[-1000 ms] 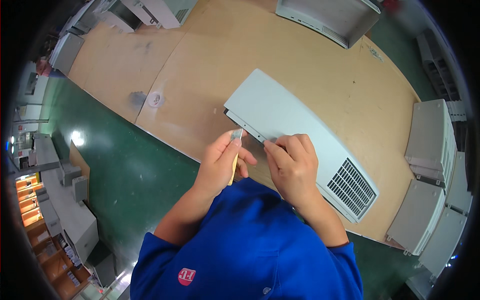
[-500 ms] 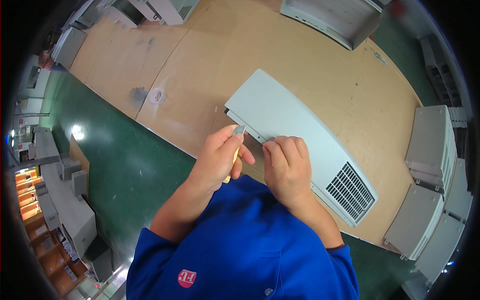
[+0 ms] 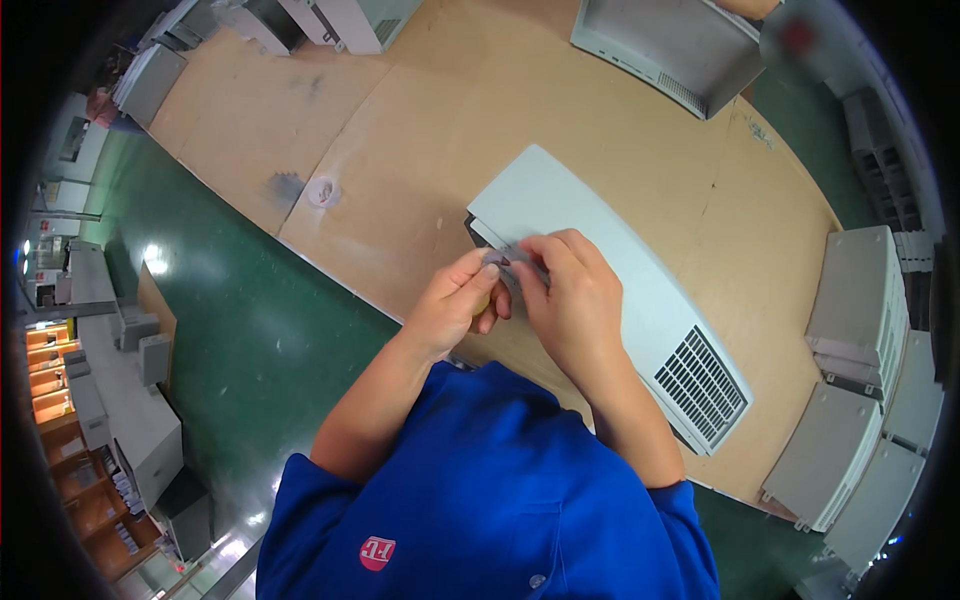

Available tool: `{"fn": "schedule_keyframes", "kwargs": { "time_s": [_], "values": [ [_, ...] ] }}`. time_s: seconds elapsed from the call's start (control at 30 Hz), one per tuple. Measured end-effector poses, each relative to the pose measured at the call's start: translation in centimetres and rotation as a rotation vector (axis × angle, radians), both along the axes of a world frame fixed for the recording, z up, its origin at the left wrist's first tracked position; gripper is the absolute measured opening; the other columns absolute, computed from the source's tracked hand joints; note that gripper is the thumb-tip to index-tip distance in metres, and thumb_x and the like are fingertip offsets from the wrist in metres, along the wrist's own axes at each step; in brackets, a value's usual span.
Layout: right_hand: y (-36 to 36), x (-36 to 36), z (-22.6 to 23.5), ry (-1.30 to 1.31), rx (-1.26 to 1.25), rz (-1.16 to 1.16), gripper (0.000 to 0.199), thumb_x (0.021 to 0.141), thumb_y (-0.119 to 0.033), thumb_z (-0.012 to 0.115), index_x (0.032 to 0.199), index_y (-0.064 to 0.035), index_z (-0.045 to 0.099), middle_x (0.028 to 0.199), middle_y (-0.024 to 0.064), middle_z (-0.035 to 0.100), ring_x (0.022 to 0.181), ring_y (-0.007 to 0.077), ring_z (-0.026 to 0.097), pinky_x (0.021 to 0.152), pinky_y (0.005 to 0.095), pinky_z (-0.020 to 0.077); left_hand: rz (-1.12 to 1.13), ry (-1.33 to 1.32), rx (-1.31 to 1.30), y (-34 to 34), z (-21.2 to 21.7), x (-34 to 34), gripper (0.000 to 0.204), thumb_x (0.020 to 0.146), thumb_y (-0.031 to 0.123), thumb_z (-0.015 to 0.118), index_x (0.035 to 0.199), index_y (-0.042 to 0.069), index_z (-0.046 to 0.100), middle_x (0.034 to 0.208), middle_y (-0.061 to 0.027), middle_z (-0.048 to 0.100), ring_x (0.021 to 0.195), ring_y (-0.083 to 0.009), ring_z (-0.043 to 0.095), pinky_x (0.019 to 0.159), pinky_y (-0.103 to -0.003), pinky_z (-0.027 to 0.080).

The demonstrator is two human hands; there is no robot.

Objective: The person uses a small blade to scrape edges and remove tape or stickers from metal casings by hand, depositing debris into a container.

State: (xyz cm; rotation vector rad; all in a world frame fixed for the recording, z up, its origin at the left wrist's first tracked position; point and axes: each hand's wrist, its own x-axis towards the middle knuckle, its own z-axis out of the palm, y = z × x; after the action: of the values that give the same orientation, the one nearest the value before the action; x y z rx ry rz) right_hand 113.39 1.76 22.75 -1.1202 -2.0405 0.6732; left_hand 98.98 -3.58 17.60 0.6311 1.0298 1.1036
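Grey panel point(image 3: 610, 290) at centre frame: my left hand point(image 3: 455, 305) pinches a small dark part point(image 3: 494, 260), my right hand point(image 3: 570, 300) curls shut beside it; one slip could drop it.

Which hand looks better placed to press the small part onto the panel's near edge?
Probably the right hand: it already rests on the grey panel at that edge, while the left hand pinches the small dark part beside it.
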Motion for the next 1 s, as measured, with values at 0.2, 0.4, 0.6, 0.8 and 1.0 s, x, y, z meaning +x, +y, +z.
{"fn": "schedule_keyframes", "kwargs": {
  "time_s": [0.2,0.4,0.6,0.8,1.0],
  "values": [
    [0.3,-1.7,0.3,-0.211,-0.014,-0.012,0.009,0.074,-0.012,0.064,0.078,-0.0041,0.063,0.077,0.0101,0.058,0.069,0.0285,0.059,0.060,0.0366,0.0475,-0.001,-0.017,0.035,0.0,-0.4,-0.2,0.020,0.097,0.021,0.037,0.098,0.009,0.053,0.072,0.0001,0.056,0.059,-0.0063,0.050,0.051,-0.018,0.040],
    [-0.8,-3.0,0.3,-0.310,0.052,-0.011,0.006,0.075,-0.010,0.062,0.076,-0.0044,0.061,0.076,0.0117,0.057,0.069,0.0306,0.058,0.060,0.0391,0.0466,-0.008,0.084,-0.001,-2.4,-0.1,-2.9,0.024,0.096,0.021,0.039,0.111,0.007,0.052,0.072,-0.0002,0.056,0.052,-0.0046,0.047,0.047,-0.018,0.035],
    [-1.8,-7.2,0.5,-0.047,0.100,0.096,0.005,0.077,-0.003,0.060,0.081,-0.0026,0.057,0.079,0.0138,0.056,0.065,0.0304,0.057,0.056,0.0360,0.0470,0.335,0.185,0.102,-4.1,-0.6,-7.0,0.019,0.089,0.020,0.056,0.099,0.006,0.065,0.070,0.0019,0.059,0.056,-0.0023,0.047,0.047,-0.017,0.036],
    [-4.5,-16.9,-4.0,0.521,-0.605,0.237,0.009,0.088,-0.006,0.053,0.087,0.0025,0.056,0.079,0.0052,0.059,0.065,0.0108,0.057,0.062,0.0243,0.0516,0.415,0.224,0.090,-5.5,0.8,-14.5,0.017,0.086,0.018,0.061,0.094,0.004,0.067,0.071,0.0035,0.059,0.063,-0.0030,0.051,0.055,-0.019,0.041],
    [-6.0,-23.9,-6.4,0.191,-0.068,0.200,0.017,0.088,-0.004,0.052,0.104,0.0021,0.056,0.099,0.0098,0.057,0.085,0.0143,0.058,0.071,0.0285,0.0508,0.345,0.375,0.113,-4.8,-1.5,-22.4,0.020,0.088,0.019,0.055,0.089,0.000,0.062,0.074,-0.0036,0.061,0.067,-0.0091,0.056,0.058,-0.027,0.045]
  ]
}}
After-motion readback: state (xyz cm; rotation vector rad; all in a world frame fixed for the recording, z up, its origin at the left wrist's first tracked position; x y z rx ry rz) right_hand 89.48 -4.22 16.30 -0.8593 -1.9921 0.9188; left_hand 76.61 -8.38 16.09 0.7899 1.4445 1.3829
